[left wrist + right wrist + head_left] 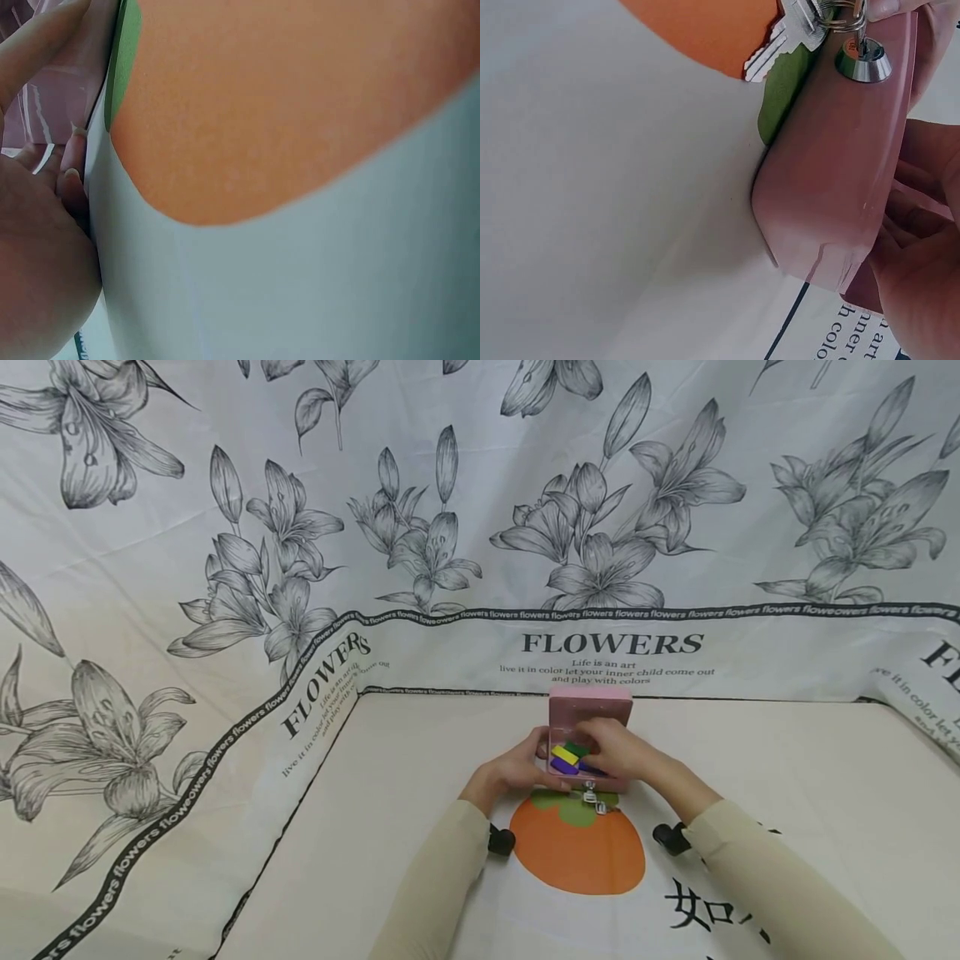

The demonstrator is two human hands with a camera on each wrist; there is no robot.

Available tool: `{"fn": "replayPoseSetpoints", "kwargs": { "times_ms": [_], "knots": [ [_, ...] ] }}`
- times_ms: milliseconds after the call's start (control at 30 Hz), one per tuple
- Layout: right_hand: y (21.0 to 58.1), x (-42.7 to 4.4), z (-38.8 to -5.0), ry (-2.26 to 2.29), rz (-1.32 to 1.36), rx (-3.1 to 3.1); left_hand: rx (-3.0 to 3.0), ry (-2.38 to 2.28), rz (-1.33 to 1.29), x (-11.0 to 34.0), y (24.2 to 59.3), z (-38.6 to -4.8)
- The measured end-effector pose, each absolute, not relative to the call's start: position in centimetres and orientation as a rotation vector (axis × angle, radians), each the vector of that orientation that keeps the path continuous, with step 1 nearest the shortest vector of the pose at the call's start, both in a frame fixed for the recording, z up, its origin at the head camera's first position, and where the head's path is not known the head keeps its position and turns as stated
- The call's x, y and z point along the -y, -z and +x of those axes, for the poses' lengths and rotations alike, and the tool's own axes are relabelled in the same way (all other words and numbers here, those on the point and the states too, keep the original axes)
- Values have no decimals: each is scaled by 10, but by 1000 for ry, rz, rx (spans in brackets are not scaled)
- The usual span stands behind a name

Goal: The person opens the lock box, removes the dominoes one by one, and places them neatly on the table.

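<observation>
A pink box stands on the table with its lid raised; its front wall has a round lock. My left hand grips the box's left side, thumb along the front edge; in the left wrist view the hand lies against the pink wall. Inside are a yellow block, a purple block and a green block, with some blue beside them. My right hand reaches into the box from the right, fingertips hidden; the right wrist view shows the hand behind the wall.
Keys hang from the lock at the front, over an orange fruit print on the tablecloth. Black writing is printed nearer me on the right. A flower-patterned curtain rises behind the box and at the left.
</observation>
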State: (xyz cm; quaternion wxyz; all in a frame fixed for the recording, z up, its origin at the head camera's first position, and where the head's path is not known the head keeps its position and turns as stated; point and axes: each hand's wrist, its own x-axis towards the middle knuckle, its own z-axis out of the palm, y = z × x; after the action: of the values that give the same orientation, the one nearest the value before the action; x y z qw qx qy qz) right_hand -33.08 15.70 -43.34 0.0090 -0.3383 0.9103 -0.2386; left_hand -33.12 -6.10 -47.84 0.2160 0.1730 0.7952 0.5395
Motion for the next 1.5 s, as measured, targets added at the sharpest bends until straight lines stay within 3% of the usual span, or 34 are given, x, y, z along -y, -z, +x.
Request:
{"fn": "replayPoseSetpoints", "kwargs": {
  "times_ms": [1500],
  "knots": [
    [443,-150,-347,740,-898,-2746,-2218,-1485,457,60,478,-330]
  ]
}}
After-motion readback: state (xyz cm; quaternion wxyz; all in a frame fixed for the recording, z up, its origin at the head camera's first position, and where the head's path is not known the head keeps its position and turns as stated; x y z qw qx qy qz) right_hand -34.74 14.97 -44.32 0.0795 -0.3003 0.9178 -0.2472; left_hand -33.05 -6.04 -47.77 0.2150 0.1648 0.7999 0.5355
